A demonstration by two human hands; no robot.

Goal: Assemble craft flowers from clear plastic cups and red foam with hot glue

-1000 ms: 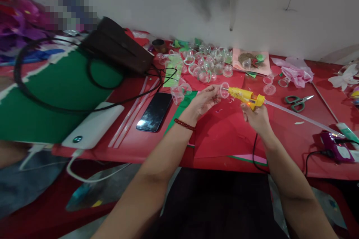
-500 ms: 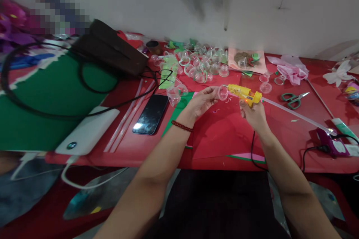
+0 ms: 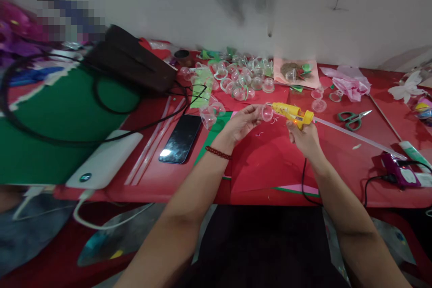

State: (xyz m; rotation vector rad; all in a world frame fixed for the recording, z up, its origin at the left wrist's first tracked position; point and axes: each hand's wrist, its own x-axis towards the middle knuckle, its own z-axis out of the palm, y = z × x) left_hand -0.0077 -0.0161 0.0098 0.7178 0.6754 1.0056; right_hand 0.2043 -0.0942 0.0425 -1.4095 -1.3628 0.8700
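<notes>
My left hand [image 3: 245,122] pinches a small clear plastic cup [image 3: 267,114] by its side, with the round rim turned toward me. In my right hand [image 3: 303,135] is a yellow hot glue gun [image 3: 293,114], its orange light lit. The nozzle points left and lies at the cup's upper rim; whether it touches I cannot tell. From the gun's back a long clear glue stick [image 3: 351,130] runs out to the right. Red paper sheets [image 3: 266,157] lie beneath both hands. Beyond them many similar clear plastic cups [image 3: 241,78] are heaped near the wall.
Green-handled scissors [image 3: 351,120] and a purple power socket [image 3: 401,171] with black cords lie at right. To the left are a phone [image 3: 180,138], spare glue sticks [image 3: 153,144], a white power bank [image 3: 106,159], a dark brown box [image 3: 131,60] and a looping black cable [image 3: 47,137].
The view has shifted very slightly. Both hands keep their hold on the cup and the glue gun, with hardly any movement between them.
</notes>
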